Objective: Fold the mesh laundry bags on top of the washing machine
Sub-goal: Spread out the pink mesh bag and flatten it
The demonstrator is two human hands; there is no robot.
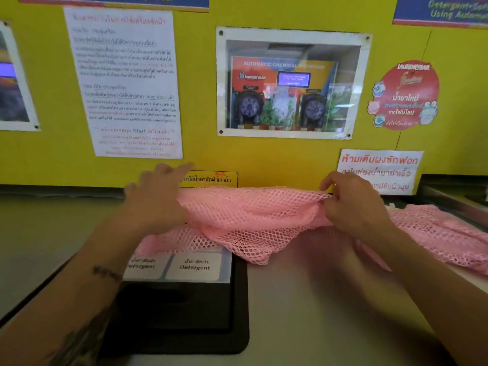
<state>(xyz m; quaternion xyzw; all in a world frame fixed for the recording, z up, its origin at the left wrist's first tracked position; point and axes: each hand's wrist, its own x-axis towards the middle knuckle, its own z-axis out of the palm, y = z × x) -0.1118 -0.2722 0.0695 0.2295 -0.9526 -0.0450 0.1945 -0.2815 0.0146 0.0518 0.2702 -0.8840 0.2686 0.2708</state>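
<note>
Right hand [355,204] pinches the upper edge of a pink mesh laundry bag [253,217], thumb and fingers closed on the netting and lifting it off the washing machine top [317,299]. Left hand [155,199] is at the bag's other end with its fingers spread and blurred; it touches the mesh near the wrist side, but whether it grips the fabric cannot be told. Between the two hands the bag hangs stretched and bunched, its lower corner drooping onto the grey surface and partly covering the detergent drawer lid [195,266] with its two labels. More pink mesh [443,233] lies flat to the right, running past the right forearm. Behind everything stands a yellow wall [200,101] with a printed notice [126,83] and a framed dispenser window [290,85].
</note>
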